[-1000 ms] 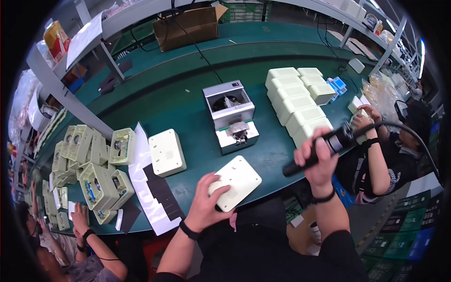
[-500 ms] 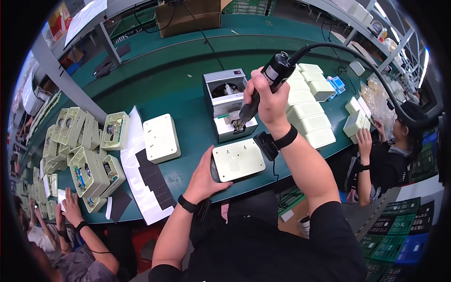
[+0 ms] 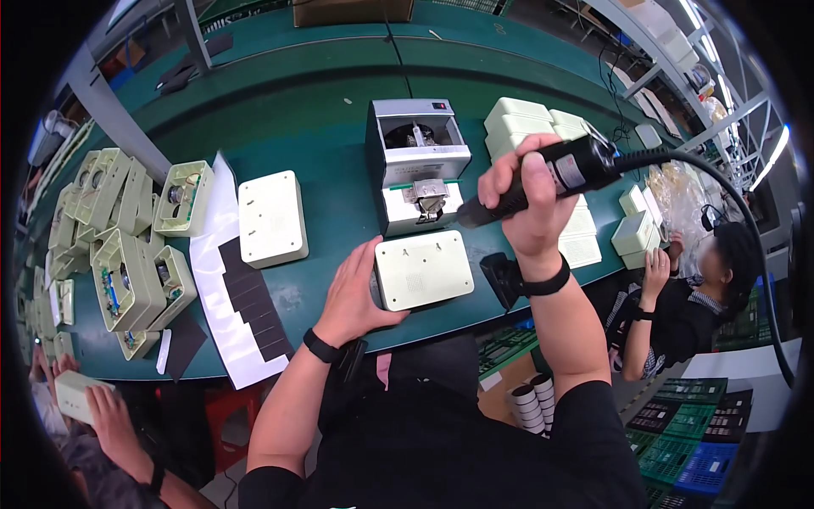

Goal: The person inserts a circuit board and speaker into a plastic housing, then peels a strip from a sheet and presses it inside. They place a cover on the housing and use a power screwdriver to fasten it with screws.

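My right hand (image 3: 534, 197) is wrapped around a black electric screwdriver (image 3: 577, 168), its cable trailing off to the right. The screwdriver lies almost level, its dark tip pointing left beside the front of a grey and white screw feeder (image 3: 421, 161). A cream plastic housing (image 3: 424, 273) rests flat on the green bench, its face with keyhole slots and corner holes turned up. Round its left side my left hand (image 3: 352, 288) holds it, thumb along the near edge. Whether a screw sits on the tip cannot be made out.
Another cream housing (image 3: 271, 219) stands to the left, beside white paper with dark foam strips (image 3: 254, 297). Open housings with circuit boards (image 3: 127, 280) are piled farther left. Cream boxes (image 3: 517, 123) are stacked at the right. A co-worker's hand (image 3: 655, 273) is at right, another's (image 3: 114, 428) at lower left.
My right hand has drawn the screwdriver back from the feeder and tipped it from steep to nearly level. My left hand stays on the housing. The left co-worker now holds a cream housing.
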`<state>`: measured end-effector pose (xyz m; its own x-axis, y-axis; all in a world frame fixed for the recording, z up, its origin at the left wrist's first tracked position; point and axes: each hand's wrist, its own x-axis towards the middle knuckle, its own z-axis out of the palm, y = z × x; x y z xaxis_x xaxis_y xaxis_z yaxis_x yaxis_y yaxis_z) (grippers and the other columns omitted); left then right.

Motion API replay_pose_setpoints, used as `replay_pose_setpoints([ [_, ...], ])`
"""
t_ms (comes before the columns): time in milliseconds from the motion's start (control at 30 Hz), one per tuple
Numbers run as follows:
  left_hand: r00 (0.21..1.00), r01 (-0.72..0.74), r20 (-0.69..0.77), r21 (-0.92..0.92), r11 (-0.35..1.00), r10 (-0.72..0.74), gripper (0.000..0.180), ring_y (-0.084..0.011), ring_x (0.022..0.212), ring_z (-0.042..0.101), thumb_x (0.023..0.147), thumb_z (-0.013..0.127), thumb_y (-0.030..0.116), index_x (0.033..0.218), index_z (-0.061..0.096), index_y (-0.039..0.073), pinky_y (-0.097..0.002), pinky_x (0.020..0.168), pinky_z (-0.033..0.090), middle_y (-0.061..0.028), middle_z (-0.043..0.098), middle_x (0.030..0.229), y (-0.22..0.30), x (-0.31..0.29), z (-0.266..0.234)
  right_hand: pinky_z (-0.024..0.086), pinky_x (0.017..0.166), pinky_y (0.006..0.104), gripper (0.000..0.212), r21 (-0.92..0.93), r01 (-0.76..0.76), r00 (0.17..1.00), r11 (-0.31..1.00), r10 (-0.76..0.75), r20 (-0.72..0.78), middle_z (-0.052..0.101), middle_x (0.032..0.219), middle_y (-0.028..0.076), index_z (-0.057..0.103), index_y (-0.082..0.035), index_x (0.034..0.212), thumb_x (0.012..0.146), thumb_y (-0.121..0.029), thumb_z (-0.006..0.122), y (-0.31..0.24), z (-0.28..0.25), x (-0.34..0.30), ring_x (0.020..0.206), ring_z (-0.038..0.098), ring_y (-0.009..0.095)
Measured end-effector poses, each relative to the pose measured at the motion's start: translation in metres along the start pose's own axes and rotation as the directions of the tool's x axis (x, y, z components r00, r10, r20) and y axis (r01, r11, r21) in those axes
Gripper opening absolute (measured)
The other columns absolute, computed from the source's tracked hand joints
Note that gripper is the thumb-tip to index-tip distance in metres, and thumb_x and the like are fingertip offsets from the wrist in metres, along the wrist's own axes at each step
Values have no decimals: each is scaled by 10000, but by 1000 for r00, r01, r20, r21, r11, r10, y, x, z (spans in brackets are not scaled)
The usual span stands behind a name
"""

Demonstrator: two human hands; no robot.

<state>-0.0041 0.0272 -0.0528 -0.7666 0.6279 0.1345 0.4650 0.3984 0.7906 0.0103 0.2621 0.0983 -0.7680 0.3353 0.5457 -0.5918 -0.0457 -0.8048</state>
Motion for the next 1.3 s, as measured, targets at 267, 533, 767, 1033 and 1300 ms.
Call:
replay_pose_setpoints([
  [267,1000,10,-2,-31,999,-10,1139,-405,1392,485,621,935,348,1561,360,61,-486,1179,389,-196,485,1502,1,-1,6,486,524,361,202,-169,-83,996,982,88,21,564,693,88,540,-46,1078,1013,-220,619,26,12,32,534,560,198],
  [533,1000,-6,11,-34,999,6,1110,-401,1393,489,621,935,330,1535,364,65,-480,1174,376,-204,531,1455,1,-1,-1,488,526,364,196,-75,-87,996,993,88,6,560,689,96,531,-47,1086,1013,-212,609,-10,-12,1,531,549,200],
  [767,1000,0,3,-16,1000,0,1090,-398,1391,493,622,935,326,1521,376,65,-476,1168,377,-203,544,1442,3,1,2,492,534,364,197,-116,-62,998,991,63,0,561,690,102,517,-36,1081,1004,-199,598,0,-23,-7,532,542,199],
  [1033,1000,9,8,-28,1000,-9,1097,-394,1408,479,604,942,307,1518,394,51,-465,1185,371,-206,520,1470,3,-1,3,486,524,351,174,-171,-98,995,980,97,-13,559,664,90,508,-36,1043,992,-170,607,34,-31,-25,526,541,190],
  [1300,1000,5,18,-15,1000,-4,1088,-397,1416,471,616,938,336,1508,387,43,-485,1182,375,-215,510,1474,3,2,1,481,517,343,170,-143,-115,993,983,113,-21,559,650,90,508,-45,1035,989,-164,621,42,-31,-26,518,541,184],
])
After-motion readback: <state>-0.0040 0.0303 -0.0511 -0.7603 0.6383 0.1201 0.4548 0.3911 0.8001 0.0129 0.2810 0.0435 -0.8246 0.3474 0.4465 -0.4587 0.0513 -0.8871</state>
